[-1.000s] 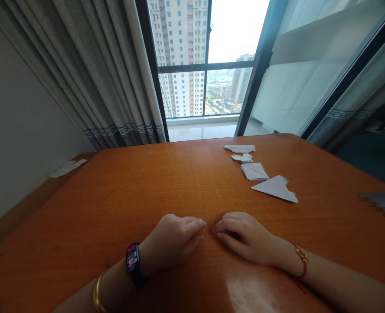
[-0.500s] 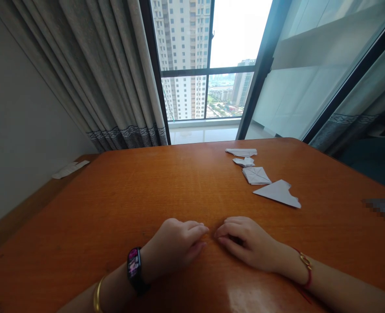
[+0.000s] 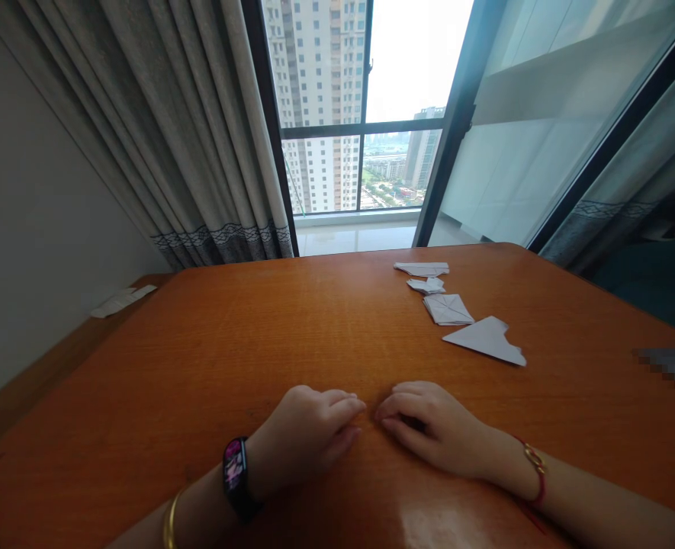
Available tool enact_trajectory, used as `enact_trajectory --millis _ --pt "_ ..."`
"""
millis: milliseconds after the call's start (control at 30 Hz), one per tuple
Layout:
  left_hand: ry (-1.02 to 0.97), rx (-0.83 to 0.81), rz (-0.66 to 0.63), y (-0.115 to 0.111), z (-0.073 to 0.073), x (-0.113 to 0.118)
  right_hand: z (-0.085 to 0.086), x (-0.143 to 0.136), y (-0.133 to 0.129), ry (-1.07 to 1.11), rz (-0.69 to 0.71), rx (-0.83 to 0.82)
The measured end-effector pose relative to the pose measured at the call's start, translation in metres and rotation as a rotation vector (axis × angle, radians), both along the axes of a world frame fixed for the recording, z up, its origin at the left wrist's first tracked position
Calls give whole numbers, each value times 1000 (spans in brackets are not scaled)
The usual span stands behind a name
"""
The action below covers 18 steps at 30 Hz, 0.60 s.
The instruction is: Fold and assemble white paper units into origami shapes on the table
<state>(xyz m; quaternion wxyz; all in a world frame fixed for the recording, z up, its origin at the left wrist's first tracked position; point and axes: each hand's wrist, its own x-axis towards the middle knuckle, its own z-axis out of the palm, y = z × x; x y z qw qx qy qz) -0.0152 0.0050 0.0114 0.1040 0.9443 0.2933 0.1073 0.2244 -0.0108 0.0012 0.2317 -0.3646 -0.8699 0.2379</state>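
My left hand (image 3: 314, 427) rests on the orange-brown wooden table (image 3: 257, 328), its fingers curled together with nothing in them. Just to its right, separated by a small gap, lies my right hand (image 3: 432, 427), also closed and holding nothing that shows. Beyond my right hand is a white folded paper triangle (image 3: 489, 339) with an uneven right edge. Behind it sit a square stack of creased paper (image 3: 448, 309), a small folded paper piece (image 3: 427, 285) and a long flat folded strip (image 3: 422, 269).
A blurred grey patch (image 3: 674, 366) is at the table's right edge. White paper (image 3: 123, 301) lies on a ledge at the far left. Curtains (image 3: 200, 152) and a window stand beyond the table.
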Motion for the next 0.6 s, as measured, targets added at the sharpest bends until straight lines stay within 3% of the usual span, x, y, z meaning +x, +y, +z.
enact_trajectory --millis 600 --pt "2 2 2 0 -2 -1 0 0 1 -4 9 -3"
